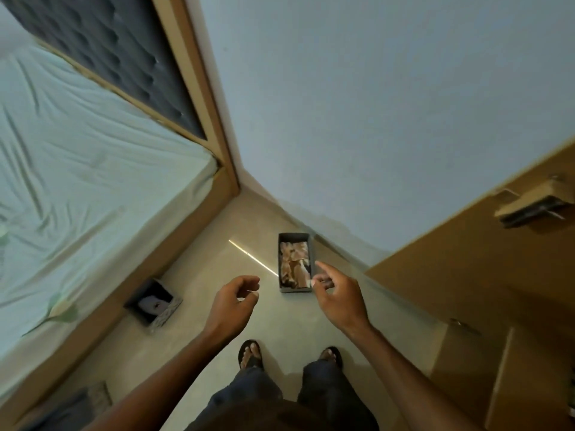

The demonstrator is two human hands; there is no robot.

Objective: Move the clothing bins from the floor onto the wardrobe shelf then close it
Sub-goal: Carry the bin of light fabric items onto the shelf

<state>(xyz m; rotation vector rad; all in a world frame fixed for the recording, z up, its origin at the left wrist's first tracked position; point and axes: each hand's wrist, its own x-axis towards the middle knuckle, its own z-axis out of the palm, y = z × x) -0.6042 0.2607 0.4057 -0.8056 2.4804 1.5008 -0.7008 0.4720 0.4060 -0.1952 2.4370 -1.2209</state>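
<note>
A grey bin (294,237) of folded beige clothing stands on the floor ahead of me, close to the wall. A second, darker bin (153,303) sits on the floor against the bed frame at left. A third bin (77,405) shows partly at the bottom left corner. My left hand (235,298) hovers above the floor with its fingers curled loosely and nothing in it. My right hand (337,293) is stretched out over the near right corner of the beige bin, fingers apart, holding nothing. The brown wardrobe (497,275) stands at the right.
A bed (77,150) with a pale green sheet and a dark padded headboard fills the left side. A pale wall (373,119) runs ahead. My feet in sandals (250,354) stand on the beige tiled floor. A wardrobe handle (529,206) juts out at right.
</note>
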